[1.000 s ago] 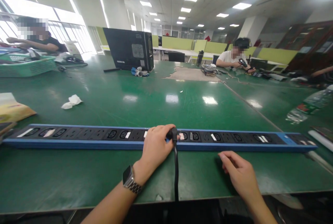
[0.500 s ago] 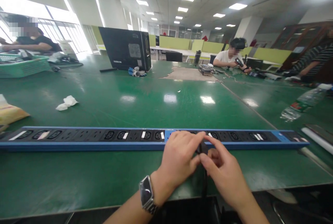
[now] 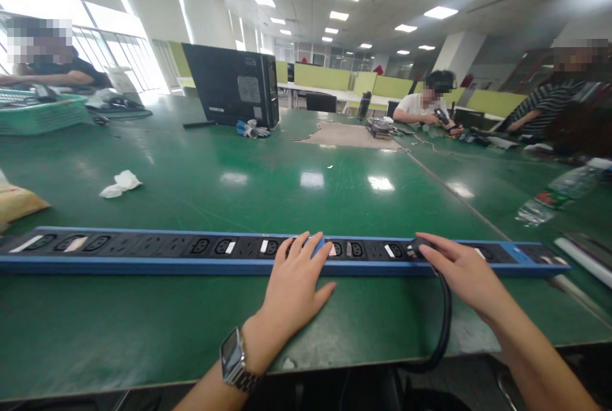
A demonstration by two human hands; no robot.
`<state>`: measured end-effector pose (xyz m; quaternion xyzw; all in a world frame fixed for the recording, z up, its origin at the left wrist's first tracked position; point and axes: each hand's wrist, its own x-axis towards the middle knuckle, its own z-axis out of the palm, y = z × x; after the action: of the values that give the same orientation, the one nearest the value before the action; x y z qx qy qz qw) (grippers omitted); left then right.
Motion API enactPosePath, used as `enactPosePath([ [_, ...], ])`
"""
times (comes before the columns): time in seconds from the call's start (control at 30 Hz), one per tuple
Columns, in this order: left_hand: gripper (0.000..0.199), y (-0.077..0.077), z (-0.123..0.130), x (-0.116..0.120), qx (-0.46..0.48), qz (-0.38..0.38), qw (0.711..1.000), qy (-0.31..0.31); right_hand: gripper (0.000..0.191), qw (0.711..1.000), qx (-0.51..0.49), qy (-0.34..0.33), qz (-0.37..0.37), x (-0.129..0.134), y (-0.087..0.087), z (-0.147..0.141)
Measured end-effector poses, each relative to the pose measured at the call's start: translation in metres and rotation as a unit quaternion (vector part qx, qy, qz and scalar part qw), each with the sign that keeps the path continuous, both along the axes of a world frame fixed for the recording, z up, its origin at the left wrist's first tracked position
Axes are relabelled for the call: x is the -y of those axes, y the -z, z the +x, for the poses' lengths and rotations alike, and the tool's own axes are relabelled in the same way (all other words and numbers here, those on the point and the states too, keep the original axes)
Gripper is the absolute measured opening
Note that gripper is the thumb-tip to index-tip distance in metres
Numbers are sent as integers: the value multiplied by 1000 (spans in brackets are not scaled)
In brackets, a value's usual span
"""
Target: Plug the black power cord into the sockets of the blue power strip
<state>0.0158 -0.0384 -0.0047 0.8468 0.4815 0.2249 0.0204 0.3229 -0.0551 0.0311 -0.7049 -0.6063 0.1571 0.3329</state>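
A long blue and black power strip (image 3: 182, 266) lies across the green table, with rows of sockets and small white labels. My left hand (image 3: 299, 287), with a watch on its wrist, rests spread over the middle of the strip, fingertips on its top. To the right, my right hand (image 3: 459, 264) pinches a black plug (image 3: 419, 248) at the strip's sockets; whether its pins are inside one cannot be made out. A thick black cable (image 3: 447, 322) curves from the plug down over the table's front edge.
Behind the strip on the green table (image 3: 215, 201) are a crumpled tissue (image 3: 122, 183), a black computer case (image 3: 234, 86), gloves (image 3: 252, 129), a green basket (image 3: 43, 118) and a bottle (image 3: 557, 194). Other people are at the far left, back right and far right.
My hands have moved apart. The left one has opened and come down on the strip; the right one has carried the black plug rightward to the sockets. The far-right person is more upright.
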Motion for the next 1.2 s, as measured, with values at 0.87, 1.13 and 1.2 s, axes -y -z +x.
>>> enactPosePath([
  [0.87, 57, 2, 3, 0, -19, 22, 1000, -9, 51, 997, 62, 2, 51, -9, -37, -26],
  [1.13, 56, 4, 5, 1, -13, 34, 999, -19, 48, 986, 149, 44, -62, -9, -27, 90],
  [1.2, 55, 4, 6, 1, -15, 34, 999, -20, 53, 987, 135, 25, -88, -8, -17, 95],
])
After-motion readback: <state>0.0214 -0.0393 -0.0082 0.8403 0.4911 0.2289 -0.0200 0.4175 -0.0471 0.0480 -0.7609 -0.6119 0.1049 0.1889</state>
